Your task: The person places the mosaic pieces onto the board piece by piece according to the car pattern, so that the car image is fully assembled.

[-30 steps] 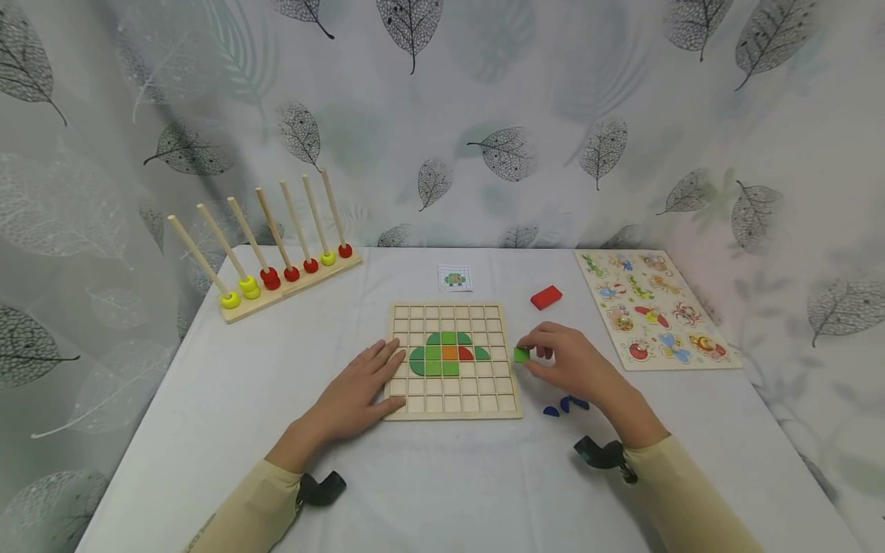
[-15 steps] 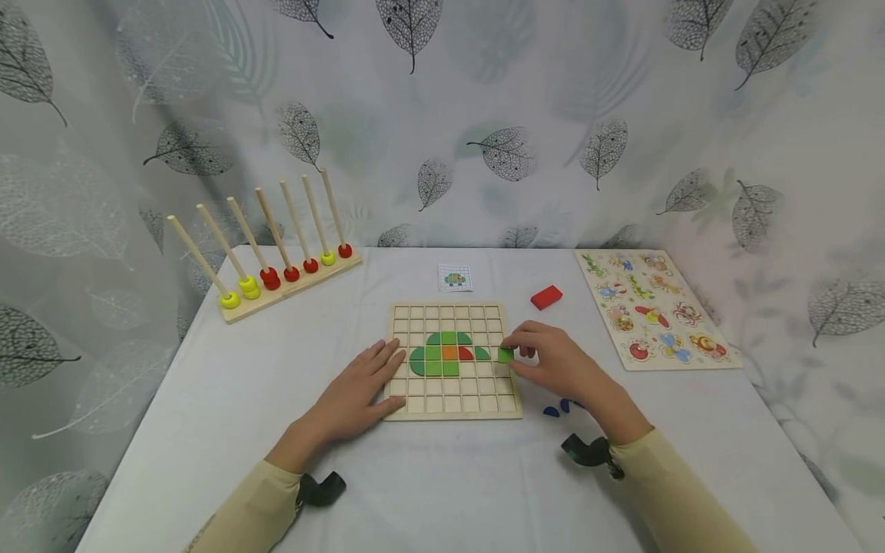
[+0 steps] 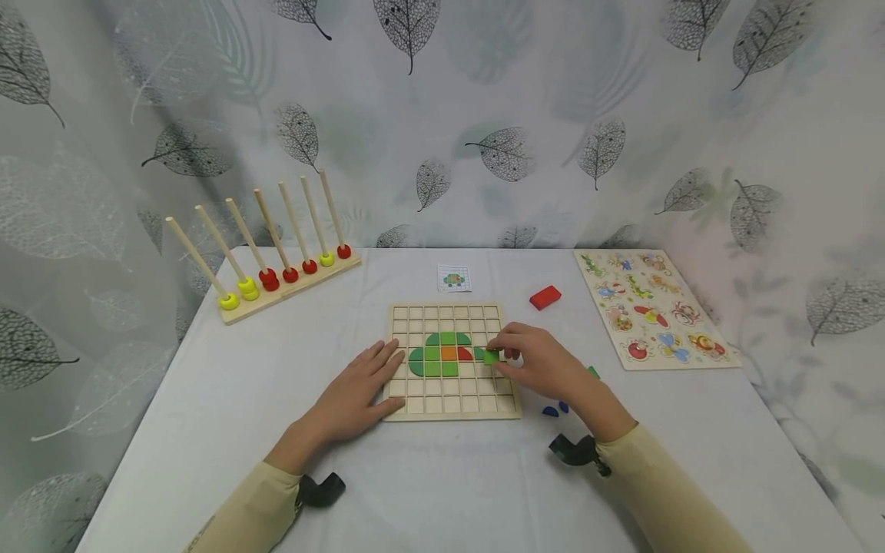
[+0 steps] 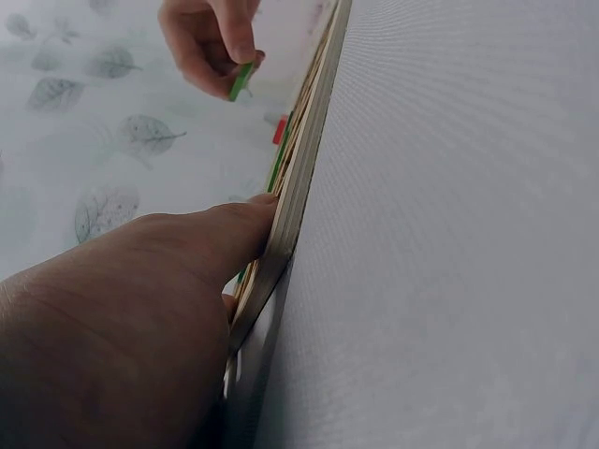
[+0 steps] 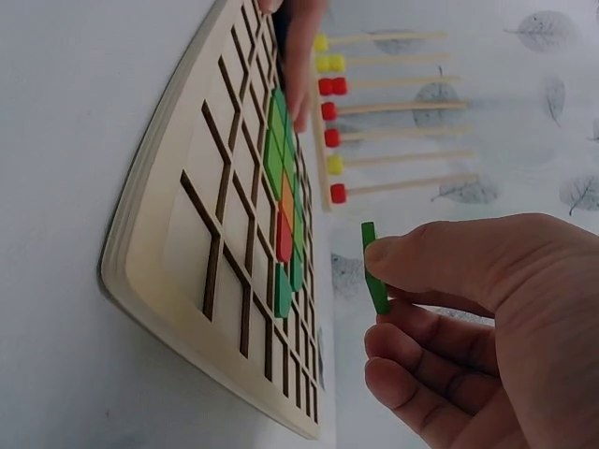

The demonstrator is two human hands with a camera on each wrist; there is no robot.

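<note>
A wooden grid board (image 3: 442, 403) lies mid-table, with green, orange and red tiles (image 3: 432, 353) set in its cells. My left hand (image 3: 356, 392) rests along the board's left edge, fingers straight, fingertips and thumb on the rim. Over the board's right side, my right hand (image 3: 535, 355) pinches a flat green square tile (image 5: 374, 267) between thumb and fingers. In the right wrist view that tile is edge-on and raised above the board. The left wrist view shows the left thumb (image 4: 225, 234) pressed on the board's edge.
A small picture card (image 3: 454, 278) lies behind the board. To its right are a red block (image 3: 545, 297) and an animal puzzle board (image 3: 657, 307). Blue pieces (image 3: 551, 412) and a green piece (image 3: 593, 372) lie by the right forearm. A pegged bead stand (image 3: 290, 288) occupies the back left.
My right hand has carried the green tile leftward, from beside the board to above its right-hand cells. A green piece now shows behind the right wrist. The left hand stays in place.
</note>
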